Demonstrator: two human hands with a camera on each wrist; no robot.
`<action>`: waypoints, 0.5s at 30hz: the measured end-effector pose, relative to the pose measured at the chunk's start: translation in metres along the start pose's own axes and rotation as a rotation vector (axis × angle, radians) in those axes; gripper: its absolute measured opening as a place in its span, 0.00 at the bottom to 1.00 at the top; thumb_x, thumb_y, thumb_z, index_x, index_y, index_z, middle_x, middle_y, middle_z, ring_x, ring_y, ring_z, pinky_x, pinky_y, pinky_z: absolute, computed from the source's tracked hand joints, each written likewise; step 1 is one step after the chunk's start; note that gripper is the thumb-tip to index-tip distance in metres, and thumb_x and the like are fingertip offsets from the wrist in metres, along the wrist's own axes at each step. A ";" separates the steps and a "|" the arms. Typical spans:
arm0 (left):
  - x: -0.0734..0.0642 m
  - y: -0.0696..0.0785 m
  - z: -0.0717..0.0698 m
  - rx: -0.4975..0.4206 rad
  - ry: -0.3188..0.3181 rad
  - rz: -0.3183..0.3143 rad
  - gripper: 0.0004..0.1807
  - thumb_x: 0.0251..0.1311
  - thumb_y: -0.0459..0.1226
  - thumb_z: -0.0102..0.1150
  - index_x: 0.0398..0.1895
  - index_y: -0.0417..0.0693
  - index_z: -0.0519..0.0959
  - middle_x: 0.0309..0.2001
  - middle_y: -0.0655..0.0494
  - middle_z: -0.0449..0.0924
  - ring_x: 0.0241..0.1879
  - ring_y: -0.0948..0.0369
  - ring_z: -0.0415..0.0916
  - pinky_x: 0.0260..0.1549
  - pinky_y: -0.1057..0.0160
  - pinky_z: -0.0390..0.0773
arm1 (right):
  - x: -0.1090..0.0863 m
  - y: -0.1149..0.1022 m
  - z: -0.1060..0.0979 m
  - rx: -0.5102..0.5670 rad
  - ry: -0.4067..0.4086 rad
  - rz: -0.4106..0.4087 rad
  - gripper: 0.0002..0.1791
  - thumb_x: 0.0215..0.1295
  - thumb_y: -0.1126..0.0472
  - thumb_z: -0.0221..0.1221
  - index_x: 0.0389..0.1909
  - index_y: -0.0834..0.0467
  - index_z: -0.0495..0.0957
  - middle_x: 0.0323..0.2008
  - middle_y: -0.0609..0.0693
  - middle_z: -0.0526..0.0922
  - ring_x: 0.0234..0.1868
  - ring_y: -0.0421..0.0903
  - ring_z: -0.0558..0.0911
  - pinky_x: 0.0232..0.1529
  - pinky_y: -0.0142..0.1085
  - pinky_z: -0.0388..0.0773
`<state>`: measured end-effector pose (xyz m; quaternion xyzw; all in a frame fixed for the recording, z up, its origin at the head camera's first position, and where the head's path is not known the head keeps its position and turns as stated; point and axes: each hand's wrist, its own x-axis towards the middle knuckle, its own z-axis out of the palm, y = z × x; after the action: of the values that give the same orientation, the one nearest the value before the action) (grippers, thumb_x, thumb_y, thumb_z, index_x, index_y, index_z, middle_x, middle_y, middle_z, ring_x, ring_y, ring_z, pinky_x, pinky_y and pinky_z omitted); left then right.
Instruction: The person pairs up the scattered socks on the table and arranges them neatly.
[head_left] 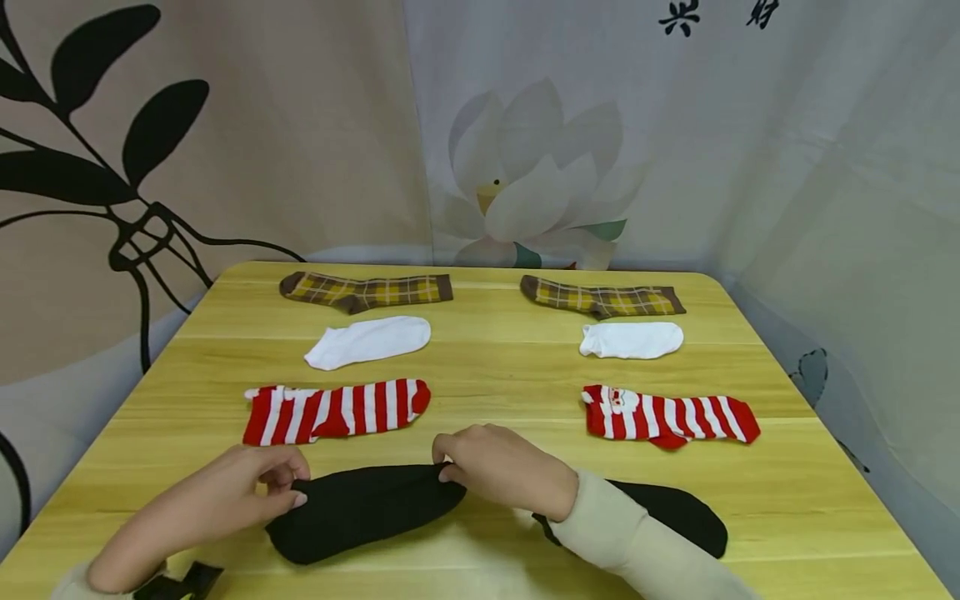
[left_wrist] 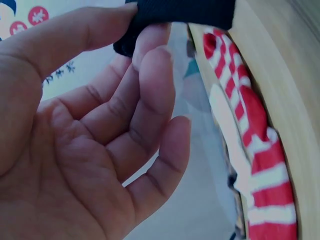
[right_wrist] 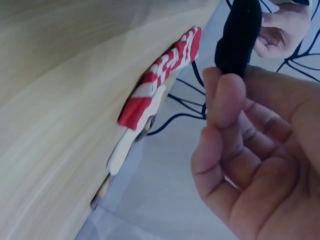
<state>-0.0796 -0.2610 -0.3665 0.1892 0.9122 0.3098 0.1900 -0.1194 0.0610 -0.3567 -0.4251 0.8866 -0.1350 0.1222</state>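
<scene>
Both hands hold one black sock (head_left: pixel 367 508) stretched sideways near the front of the table. My left hand (head_left: pixel 236 496) pinches its left end between thumb and fingers; in the left wrist view the black cloth (left_wrist: pixel 180 12) sits at the fingertips. At the other end, my right hand (head_left: pixel 506 467) pinches the sock, with the black fabric (right_wrist: pixel 239 40) rising from thumb and finger in the right wrist view. A second black sock (head_left: pixel 675 512) lies on the table, partly hidden under the right forearm.
Behind the hands on the wooden table (head_left: pixel 502 408) lie red-and-white striped socks (head_left: pixel 337 412) (head_left: pixel 671 417), white socks (head_left: pixel 371 340) (head_left: pixel 632 340) and plaid socks (head_left: pixel 367 292) (head_left: pixel 600 297), left and right. A printed curtain (head_left: pixel 337 125) hangs beyond the back edge.
</scene>
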 end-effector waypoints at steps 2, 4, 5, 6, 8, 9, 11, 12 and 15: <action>0.003 0.007 0.000 -0.003 0.014 0.014 0.11 0.58 0.46 0.64 0.38 0.52 0.77 0.27 0.66 0.76 0.26 0.73 0.68 0.24 0.70 0.70 | -0.007 0.006 -0.003 0.031 0.027 0.004 0.06 0.65 0.57 0.60 0.41 0.51 0.80 0.36 0.41 0.85 0.29 0.29 0.76 0.33 0.22 0.71; 0.006 0.014 0.001 -0.007 0.027 0.024 0.11 0.57 0.46 0.65 0.37 0.53 0.77 0.27 0.66 0.76 0.27 0.73 0.68 0.24 0.70 0.70 | -0.013 0.011 -0.006 0.067 0.052 0.003 0.05 0.65 0.57 0.60 0.40 0.51 0.80 0.36 0.41 0.85 0.28 0.29 0.75 0.33 0.22 0.72; 0.008 0.017 0.001 -0.006 0.031 0.030 0.11 0.57 0.46 0.65 0.37 0.53 0.77 0.27 0.66 0.76 0.27 0.73 0.68 0.24 0.70 0.70 | -0.016 0.013 -0.007 0.085 0.063 0.001 0.05 0.65 0.57 0.60 0.40 0.52 0.80 0.35 0.41 0.85 0.28 0.28 0.75 0.33 0.22 0.72; 0.010 0.020 0.002 -0.003 0.034 0.034 0.11 0.57 0.46 0.65 0.37 0.53 0.77 0.27 0.66 0.76 0.27 0.73 0.68 0.24 0.69 0.70 | -0.019 0.015 -0.008 0.102 0.072 0.002 0.05 0.65 0.57 0.61 0.40 0.52 0.80 0.35 0.41 0.85 0.28 0.28 0.75 0.33 0.22 0.72; 0.013 0.024 0.002 0.000 0.041 0.047 0.11 0.57 0.45 0.65 0.37 0.52 0.77 0.27 0.66 0.76 0.27 0.73 0.68 0.24 0.70 0.70 | -0.024 0.019 -0.011 0.135 0.086 0.004 0.05 0.64 0.57 0.61 0.39 0.52 0.80 0.34 0.41 0.84 0.27 0.29 0.74 0.33 0.23 0.72; 0.014 0.027 0.002 0.000 0.043 0.047 0.10 0.56 0.44 0.66 0.37 0.53 0.77 0.27 0.66 0.76 0.27 0.73 0.68 0.24 0.70 0.71 | -0.026 0.021 -0.013 0.150 0.092 0.008 0.05 0.64 0.57 0.62 0.39 0.52 0.80 0.33 0.40 0.84 0.27 0.30 0.74 0.32 0.24 0.72; 0.017 0.031 0.003 0.008 0.050 0.061 0.10 0.56 0.44 0.66 0.37 0.53 0.77 0.27 0.67 0.76 0.27 0.73 0.68 0.25 0.70 0.71 | -0.031 0.024 -0.015 0.178 0.097 0.022 0.05 0.64 0.58 0.62 0.39 0.52 0.80 0.32 0.40 0.83 0.26 0.31 0.73 0.32 0.25 0.72; 0.019 0.034 0.003 0.009 0.054 0.064 0.10 0.56 0.44 0.66 0.37 0.53 0.77 0.27 0.67 0.76 0.27 0.73 0.68 0.25 0.70 0.71 | -0.033 0.025 -0.017 0.191 0.098 0.031 0.05 0.64 0.58 0.62 0.39 0.52 0.80 0.31 0.40 0.82 0.26 0.31 0.73 0.32 0.25 0.73; 0.024 0.039 0.005 -0.008 0.049 0.064 0.10 0.56 0.44 0.66 0.36 0.53 0.77 0.28 0.66 0.76 0.28 0.72 0.69 0.26 0.69 0.72 | -0.038 0.030 -0.019 0.230 0.088 0.056 0.05 0.64 0.58 0.62 0.39 0.52 0.81 0.30 0.40 0.82 0.26 0.32 0.73 0.32 0.26 0.73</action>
<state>-0.0888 -0.2187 -0.3503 0.2098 0.9089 0.3239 0.1581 -0.1240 0.1118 -0.3448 -0.3771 0.8813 -0.2511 0.1348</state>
